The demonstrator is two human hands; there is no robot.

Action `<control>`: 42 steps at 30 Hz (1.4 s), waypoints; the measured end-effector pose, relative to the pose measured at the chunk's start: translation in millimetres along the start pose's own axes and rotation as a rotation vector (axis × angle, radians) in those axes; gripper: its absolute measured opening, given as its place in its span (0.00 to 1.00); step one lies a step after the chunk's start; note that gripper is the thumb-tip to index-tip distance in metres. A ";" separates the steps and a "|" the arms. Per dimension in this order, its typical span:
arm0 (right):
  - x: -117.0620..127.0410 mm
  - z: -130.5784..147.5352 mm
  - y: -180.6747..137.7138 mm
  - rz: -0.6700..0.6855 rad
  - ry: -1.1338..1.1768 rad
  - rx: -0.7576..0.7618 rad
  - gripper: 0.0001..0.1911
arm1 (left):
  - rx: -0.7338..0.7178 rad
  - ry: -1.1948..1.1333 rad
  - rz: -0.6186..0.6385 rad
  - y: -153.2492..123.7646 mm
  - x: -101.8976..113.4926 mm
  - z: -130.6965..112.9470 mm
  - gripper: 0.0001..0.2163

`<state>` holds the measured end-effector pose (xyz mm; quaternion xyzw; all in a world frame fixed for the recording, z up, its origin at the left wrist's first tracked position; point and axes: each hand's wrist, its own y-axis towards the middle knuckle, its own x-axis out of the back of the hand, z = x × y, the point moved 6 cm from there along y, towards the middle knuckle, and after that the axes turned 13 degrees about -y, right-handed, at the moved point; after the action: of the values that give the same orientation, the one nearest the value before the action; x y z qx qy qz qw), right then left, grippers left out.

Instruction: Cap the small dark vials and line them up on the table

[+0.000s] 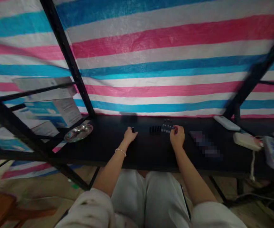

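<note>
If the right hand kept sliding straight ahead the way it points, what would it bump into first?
Probably the small grey block of parts at the right hand's fingertips; behind that, the striped tarp. Blur makes depth uncertain.

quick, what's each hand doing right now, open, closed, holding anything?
Left hand: curled on a small dark object on the table; grip unclear.
Right hand: fingers at the small grey parts; grip unclear.

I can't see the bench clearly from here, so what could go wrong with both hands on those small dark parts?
The small dark parts by the right hand lie on a black table, so one could be overlooked or knocked away. The left hand touches a tiny piece too blurred to identify. The metal dish sits near the table's end and might be nudged off.
</note>
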<state>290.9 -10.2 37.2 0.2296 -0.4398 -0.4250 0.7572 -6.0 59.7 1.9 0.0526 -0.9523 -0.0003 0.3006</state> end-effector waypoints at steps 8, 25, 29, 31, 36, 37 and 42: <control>10.9 8.0 -2.9 -0.121 0.100 0.060 0.10 | -0.094 -0.343 0.020 -7.1 -13.2 -17.7 0.04; -28.8 124.5 -59.9 0.353 0.265 0.429 0.13 | -0.157 -1.026 0.367 -41.0 -28.5 -32.9 0.16; -35.6 112.9 -66.3 0.441 0.299 0.393 0.14 | -0.157 -1.040 0.416 -42.5 -31.3 -33.9 0.17; -37.9 109.1 -66.4 0.476 0.332 0.373 0.14 | -0.154 -1.051 0.434 -43.4 -31.8 -34.8 0.17; -41.3 109.0 -65.4 0.526 0.396 0.351 0.13 | -0.118 -1.064 0.424 -43.5 -31.0 -33.4 0.17; -41.1 109.5 -65.1 0.527 0.401 0.349 0.12 | -0.111 -1.062 0.416 -43.1 -30.7 -32.7 0.17; -39.4 109.6 -64.1 0.519 0.393 0.344 0.12 | -0.103 -1.068 0.396 -41.7 -30.8 -30.5 0.17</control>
<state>158.3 -8.2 28.0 0.3115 -0.3944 -0.0864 0.8602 40.8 22.2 8.0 -0.1488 -0.9626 -0.0168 -0.2256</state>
